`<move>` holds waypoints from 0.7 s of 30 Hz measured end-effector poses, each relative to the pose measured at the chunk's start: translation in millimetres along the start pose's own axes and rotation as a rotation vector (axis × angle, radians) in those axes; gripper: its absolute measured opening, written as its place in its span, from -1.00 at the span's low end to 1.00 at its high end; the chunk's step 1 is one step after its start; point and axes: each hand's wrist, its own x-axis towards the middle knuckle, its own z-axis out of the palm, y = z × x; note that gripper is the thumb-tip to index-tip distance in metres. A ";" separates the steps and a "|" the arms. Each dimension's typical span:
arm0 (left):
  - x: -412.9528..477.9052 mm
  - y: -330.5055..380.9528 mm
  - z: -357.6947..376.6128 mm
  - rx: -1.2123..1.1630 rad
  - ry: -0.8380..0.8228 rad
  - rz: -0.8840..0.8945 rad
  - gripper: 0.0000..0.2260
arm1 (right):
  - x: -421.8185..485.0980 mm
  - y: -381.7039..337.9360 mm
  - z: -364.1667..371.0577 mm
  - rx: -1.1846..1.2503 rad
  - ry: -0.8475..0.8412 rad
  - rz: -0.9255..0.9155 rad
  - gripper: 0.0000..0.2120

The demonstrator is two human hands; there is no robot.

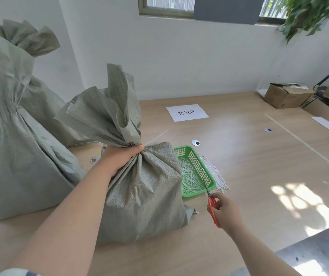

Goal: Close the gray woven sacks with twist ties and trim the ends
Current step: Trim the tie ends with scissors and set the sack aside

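A gray woven sack (147,196) stands on the wooden table in front of me. My left hand (122,156) grips its gathered neck, and the loose fabric fans out above my fist. A white tie end (156,137) sticks out from the neck toward the upper right. My right hand (224,211) holds red-handled scissors (212,210) low over the table, right of the sack, with the blades pointing up toward a green basket (203,172). The basket holds cut white tie ends. A bundle of white ties (216,174) lies right beside it.
Two larger gray sacks with tied necks, one (10,146) and another (44,108), stand at the left. A white paper sign (187,112) lies farther back on the table (259,166). Cardboard boxes (287,95) sit at the far right. The table edge runs along the lower right.
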 end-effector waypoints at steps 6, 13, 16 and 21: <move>1.6 4.3 -0.1 -0.014 -0.011 -0.003 -0.55 | 37.8 -61.8 -22.5 0.154 -0.001 -0.142 -0.84; 3.7 12.8 -0.4 -0.046 0.052 -0.062 -0.56 | 67.9 -131.6 -40.9 0.242 -0.065 -0.305 -0.88; 6.7 15.6 -2.0 -0.060 0.078 -0.087 -0.52 | 76.4 -155.3 -46.5 0.287 -0.120 -0.346 -0.90; 13.9 15.0 -8.0 -0.052 0.099 -0.092 -0.45 | 85.7 -198.2 -62.0 0.410 -0.339 -0.363 -0.89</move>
